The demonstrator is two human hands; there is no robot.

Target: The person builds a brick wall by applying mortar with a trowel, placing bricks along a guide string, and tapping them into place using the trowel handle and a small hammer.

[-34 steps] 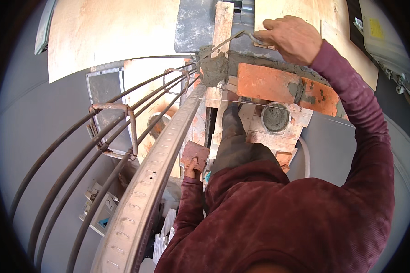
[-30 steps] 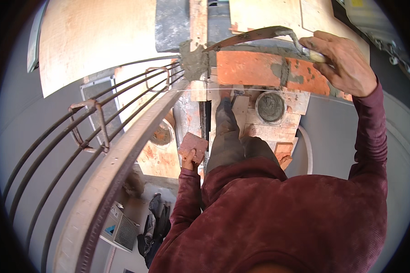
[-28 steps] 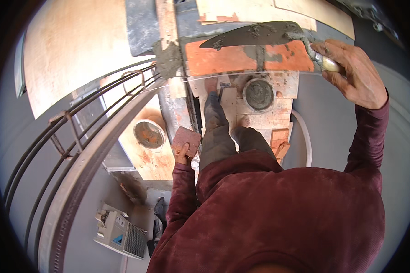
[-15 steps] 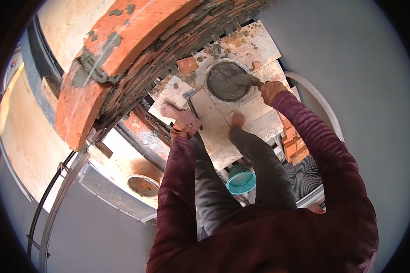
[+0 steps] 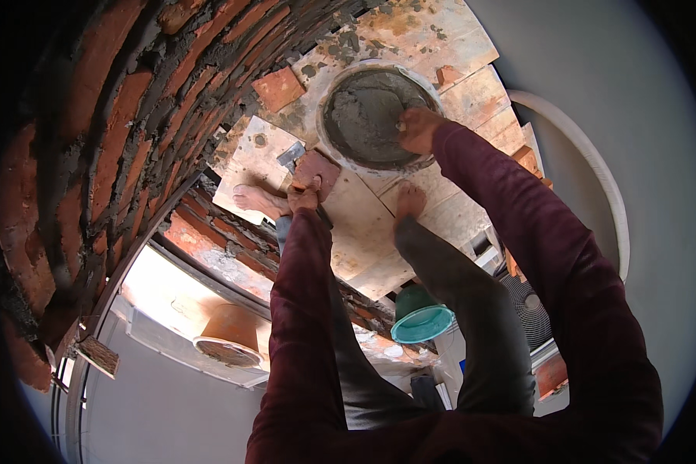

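My left hand (image 5: 304,193) grips a reddish square brick piece (image 5: 319,168) above the wooden boards (image 5: 363,224), near my bare left foot. A small metal-headed tool (image 5: 289,155) lies beside that brick piece, partly hidden by it. My right hand (image 5: 421,130) is closed on the trowel handle (image 5: 402,127) over a round bucket (image 5: 327,141) of wet grey mortar (image 5: 363,108); the trowel's blade is hard to make out in the mortar. A loose orange brick (image 5: 278,89) lies on the boards beyond the bucket's left side.
A rough brick wall (image 5: 124,139) with grey mortar joints curves along the left. A grey wall (image 5: 634,116) and pale hose (image 5: 580,138) are right. Below are a teal bucket (image 5: 421,325), a tan bucket (image 5: 228,332), stacked bricks (image 5: 527,161) and a fan grille (image 5: 524,305).
The view has swung from the top of the brickwork down to the boards. My right hand has brought the trowel from above the bricks into the mortar bucket; my left keeps the brick piece.
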